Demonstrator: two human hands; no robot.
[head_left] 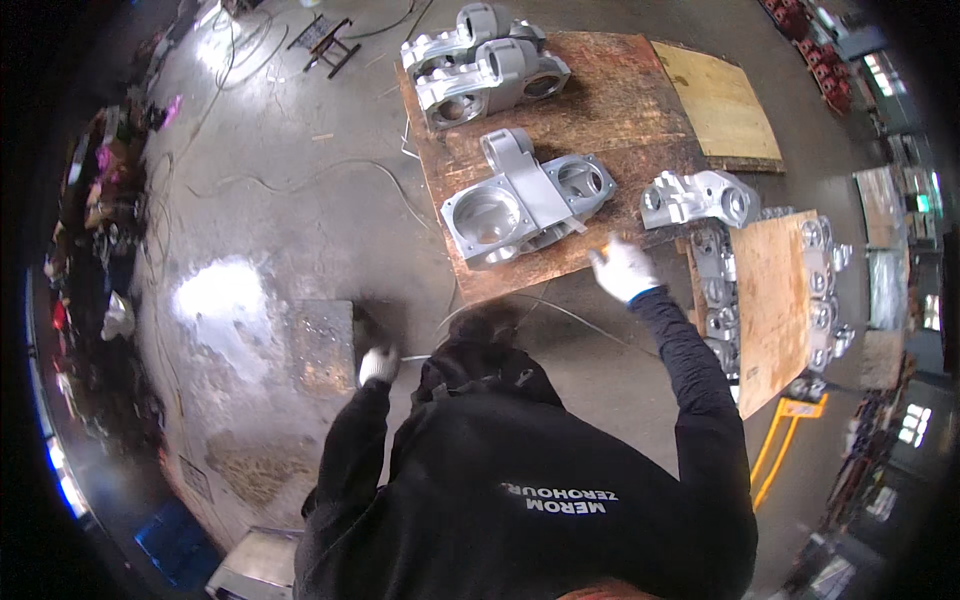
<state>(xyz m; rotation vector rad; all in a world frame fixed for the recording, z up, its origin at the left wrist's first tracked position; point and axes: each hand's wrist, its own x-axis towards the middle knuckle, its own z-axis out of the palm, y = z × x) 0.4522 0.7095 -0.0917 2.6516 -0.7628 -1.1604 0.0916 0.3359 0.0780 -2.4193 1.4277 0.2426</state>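
- Right hand (624, 268), white-gloved, fingers spread and holding nothing, hovers just right of the nearest aluminium casting (525, 198).
- Left hand (378, 366) looks clenched; what it grips I cannot tell.
- Casting rests on the wooden board (620, 110): likely heavy, rigid, sharp-edged; best gripped at the bore rims.

Pretty dim overall, kind of cold industrial light. Strongest glare is a white patch on the concrete floor (225, 295), off to the left of the left hand (378, 365) and its fingers, plus another hot spot far up top left. The silver castings (525, 200) just beyond the right hand (625, 268) catch soft highlights. That right hand looks a bit smeared, fingers blurry. Heavy fisheye: straight edges bow, and the corners go fully black. Stuff along the rim is squashed and mushy, bright windows at the far right are blown out.
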